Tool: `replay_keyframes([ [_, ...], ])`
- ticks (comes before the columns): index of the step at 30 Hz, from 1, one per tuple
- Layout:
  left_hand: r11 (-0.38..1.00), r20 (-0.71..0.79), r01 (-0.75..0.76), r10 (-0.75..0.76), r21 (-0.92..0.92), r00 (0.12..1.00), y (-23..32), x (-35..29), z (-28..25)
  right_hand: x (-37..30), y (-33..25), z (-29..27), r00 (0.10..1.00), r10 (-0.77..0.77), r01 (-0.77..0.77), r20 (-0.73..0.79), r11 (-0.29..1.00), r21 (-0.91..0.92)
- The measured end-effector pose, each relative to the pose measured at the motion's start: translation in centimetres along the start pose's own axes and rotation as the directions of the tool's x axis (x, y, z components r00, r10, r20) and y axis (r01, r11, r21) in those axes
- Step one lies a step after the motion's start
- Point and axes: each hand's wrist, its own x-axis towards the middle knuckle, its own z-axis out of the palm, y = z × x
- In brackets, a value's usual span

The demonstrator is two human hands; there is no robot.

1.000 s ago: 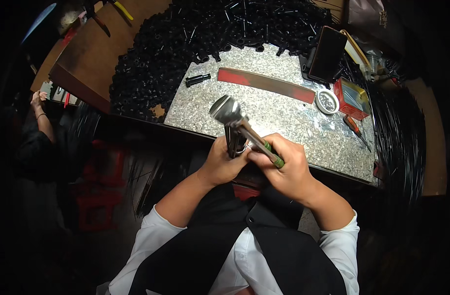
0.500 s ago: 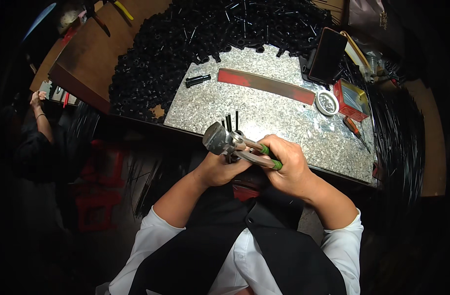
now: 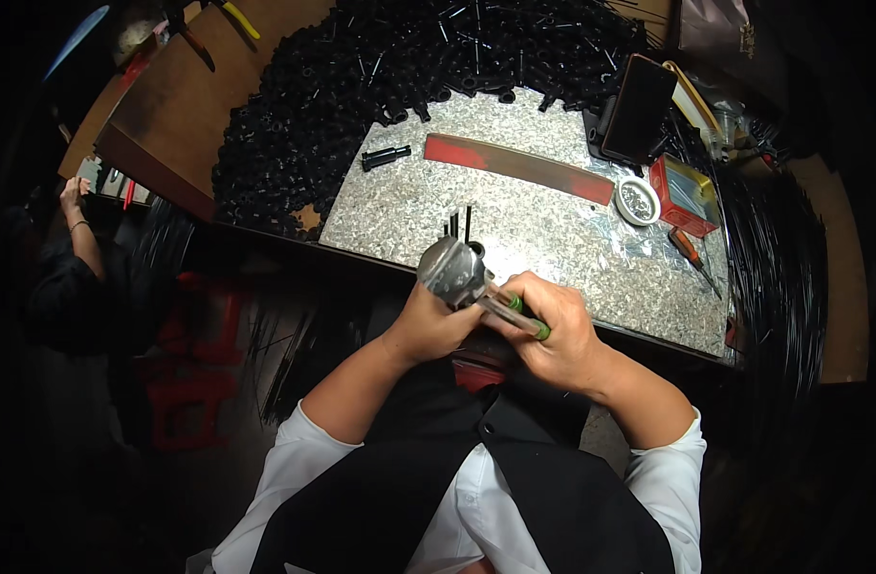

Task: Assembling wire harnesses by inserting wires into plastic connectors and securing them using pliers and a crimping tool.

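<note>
My right hand (image 3: pixel 564 333) is closed around the green-banded handles of metal pincers (image 3: pixel 452 272). The broad head of the tool points up and left, over my left hand (image 3: pixel 427 325). That left hand is closed on a dark part, largely hidden beneath the pincers' head. Several thin black rods (image 3: pixel 468 224) stick up beyond the tool, and a round black tube end shows beside them. Both hands are held in front of the table's near edge. Whether the jaws are biting on anything is hidden.
A heap of black tubular parts (image 3: pixel 438 57) covers the far tabletop (image 3: pixel 381 210). One black tubular piece (image 3: pixel 387 157) lies apart. A red-brown strip (image 3: pixel 519 170), a white bowl of small metal bits (image 3: pixel 637 201), a red tin (image 3: pixel 685 194), a screwdriver (image 3: pixel 694 258) and a phone (image 3: pixel 639 110) lie rightward. Another person's hand (image 3: pixel 73 194) is far left.
The pincers' head has swung slightly right and turned, and its handles have come closer together. My left hand has shifted a little with the rods. The table things are unmoved.
</note>
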Motion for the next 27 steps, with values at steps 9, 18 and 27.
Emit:
replay_keyframes([
  [9,0.898,-0.154,0.186,-0.266,-0.399,0.952,2.7,0.5,-1.5,-0.5,-2.1,-3.0,0.961,0.242,-0.214,-0.137,0.958,0.19],
  [18,0.902,-0.033,0.066,-0.089,-0.426,0.996,3.1,0.5,-3.6,-0.8,-0.9,-5.5,0.98,-0.159,0.031,-0.12,0.717,-0.696],
  [27,0.962,-0.075,0.121,-0.143,-0.244,0.987,3.1,0.7,-3.1,-1.0,-0.5,-5.0,0.899,-0.437,0.093,-0.021,0.238,-0.967],
])
